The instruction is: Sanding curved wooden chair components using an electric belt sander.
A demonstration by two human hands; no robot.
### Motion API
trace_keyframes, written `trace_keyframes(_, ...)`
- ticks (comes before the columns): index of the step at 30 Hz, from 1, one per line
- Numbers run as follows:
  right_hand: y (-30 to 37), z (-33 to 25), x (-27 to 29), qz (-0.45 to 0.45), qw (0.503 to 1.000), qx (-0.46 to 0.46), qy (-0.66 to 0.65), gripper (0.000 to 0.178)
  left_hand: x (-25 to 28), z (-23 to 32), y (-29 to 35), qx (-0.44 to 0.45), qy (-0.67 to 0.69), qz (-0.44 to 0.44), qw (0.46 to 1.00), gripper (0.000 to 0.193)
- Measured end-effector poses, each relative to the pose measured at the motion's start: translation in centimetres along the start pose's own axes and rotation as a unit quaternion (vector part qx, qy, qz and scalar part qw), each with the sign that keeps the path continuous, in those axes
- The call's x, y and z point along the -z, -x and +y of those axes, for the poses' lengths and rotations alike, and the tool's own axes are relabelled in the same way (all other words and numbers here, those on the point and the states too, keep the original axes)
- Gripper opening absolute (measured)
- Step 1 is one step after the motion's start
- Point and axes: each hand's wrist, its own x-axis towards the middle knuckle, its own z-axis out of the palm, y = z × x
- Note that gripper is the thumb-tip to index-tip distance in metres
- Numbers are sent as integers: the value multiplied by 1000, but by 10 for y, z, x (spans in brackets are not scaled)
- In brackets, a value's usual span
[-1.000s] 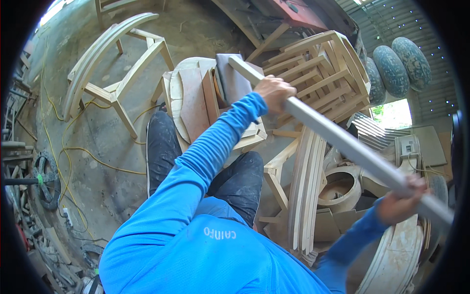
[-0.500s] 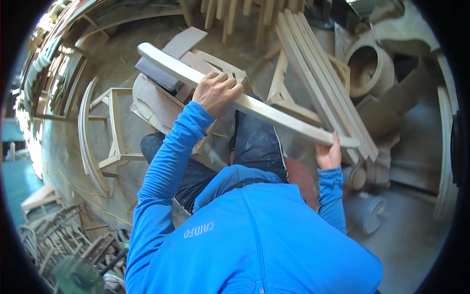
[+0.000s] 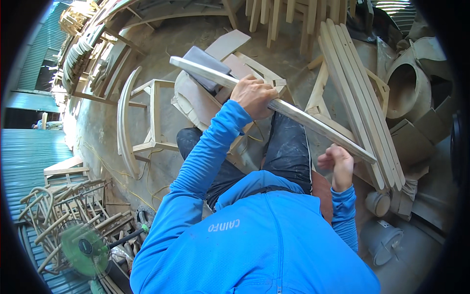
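My left hand [image 3: 254,96] is wrapped round a long pale wooden strip [image 3: 323,128], gripping it from above near its middle. The strip slants across my lap, its far end up to the left and its other end low at the right. Close below that lower end is my right hand [image 3: 338,165], off the wood, its fingers loosely bent with nothing in them. Under the strip's upper end lies a dark grey slab [image 3: 208,68] on a low stand topped with thin boards [image 3: 193,100].
Several straight wooden bars [image 3: 360,98] lean on a wooden frame [image 3: 318,93] at right. Behind them stands a round hollow tube [image 3: 404,83]. A curved-backed wooden frame [image 3: 128,122] is on the left floor, near a yellow cord [image 3: 125,177]. A green fan [image 3: 84,246] and grey bucket [image 3: 382,242] sit nearer.
My right hand has let go of the strip's lower end and dropped just below it. The strip has turned in my left hand, showing a narrower face. The whole view has shifted.
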Motion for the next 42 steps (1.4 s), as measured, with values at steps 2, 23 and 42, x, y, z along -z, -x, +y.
trace_keyframes(2, 12, -14, -25, 56, 897, 274, 342, 29, -1, 1, 2, 7, -1, -31, 999, 27)
trace_keyframes(23, -72, -9, 140, 148, 723, 198, 645, 65, 6, 10, 84, 198, 229, 350, 886, 35)
trace_keyframes(42, -158, -7, 101, 185, 633, 381, 648, 55, -21, 7, 165, 393, 321, 355, 785, 18)
